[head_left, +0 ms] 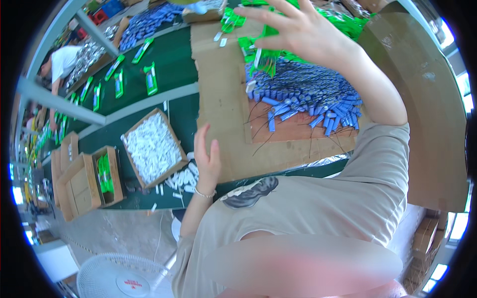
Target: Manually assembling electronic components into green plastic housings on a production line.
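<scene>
As seen from the head camera, entries run from the wearer outward.

Fan: white grille of a floor fan (121, 278) at the lower edge, on the grey floor.

Clothing: beige short-sleeved shirt (318, 208) with a dark printed patch fills the lower middle.

Left hand: left hand (207, 158) raised upright at the near edge of the cardboard sheet (223, 104), fingers straight and together, thumb apart; it grips nothing. A thin bracelet (203, 193) circles the wrist.

White parts: open carton of small white cylinders (153, 146) sits just left of the left hand on the green belt (174, 64); loose white pieces (184, 180) lie spilled beside the carton, near the wrist.

Side cartons: open brown boxes (82, 181) at the belt's near-left end, one holding green packets.

Blue pieces: heap of blue cylindrical cells with thin black leads (308, 97) lies on the cardboard sheet, between the two hands and closer to the right one.

Right hand: right hand (303, 32) held above the far edge of the blue heap, fingers spread wide, palm open; nothing held. Whether a fingertip touches the packets beneath cannot be told.

Green packets: pile of green foil packets (258, 49) under and beyond the right hand, touching the heap's far side.

Belt, far: single green-and-blue packets (149, 79) spaced along the belt.

Background: another person in a white top (62, 62) bends over a tray of silver items at far left.
</scene>
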A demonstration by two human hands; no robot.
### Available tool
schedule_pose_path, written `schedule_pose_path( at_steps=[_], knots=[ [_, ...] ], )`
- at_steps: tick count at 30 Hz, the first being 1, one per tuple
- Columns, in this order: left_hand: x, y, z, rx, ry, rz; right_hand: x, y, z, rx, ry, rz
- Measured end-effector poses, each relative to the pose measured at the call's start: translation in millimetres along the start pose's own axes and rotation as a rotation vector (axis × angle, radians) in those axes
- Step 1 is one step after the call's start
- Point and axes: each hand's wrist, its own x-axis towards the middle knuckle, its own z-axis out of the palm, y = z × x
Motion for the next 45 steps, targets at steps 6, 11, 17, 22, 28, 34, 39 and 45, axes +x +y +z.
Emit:
schedule_pose_path(
  at_steps=[6,11,17,22,28,34,39,45],
  knots=[
    [44.4,63.8,-15.2,-0.306,-0.213,0.167,25.4,-80.8,-7.7,0.249,0.114,-0.107],
    [28.3,69.9,-24.6,-0.770,-0.361,0.013,37.0,-127.2,34.7,0.473,0.531,0.155],
    [11.4,63.8,-45.7,-0.904,-0.078,-0.019,18.2,-255.0,130.5,2.472,0.153,0.352],
    [4.5,47.5,-61.9,-0.784,0.059,0.039,21.7,-309.9,101.3,2.563,-0.297,0.430],
    [-8.1,25.0,-86.4,-0.239,0.200,-0.010,-10.1,-285.4,89.6,2.809,0.020,0.521],
    [-45.0,8.8,-76.4,-0.237,-0.119,-0.307,6.4,-246.0,60.7,2.662,0.378,0.948],
    [-67.6,10.8,-57.3,-0.251,-0.203,-0.216,7.4,-232.0,78.7,2.327,-0.258,0.814],
    [-59.6,19.9,-62.6,0.142,-0.358,-0.095,4.4,-234.3,88.1,2.368,-0.283,0.915]
  ],
)
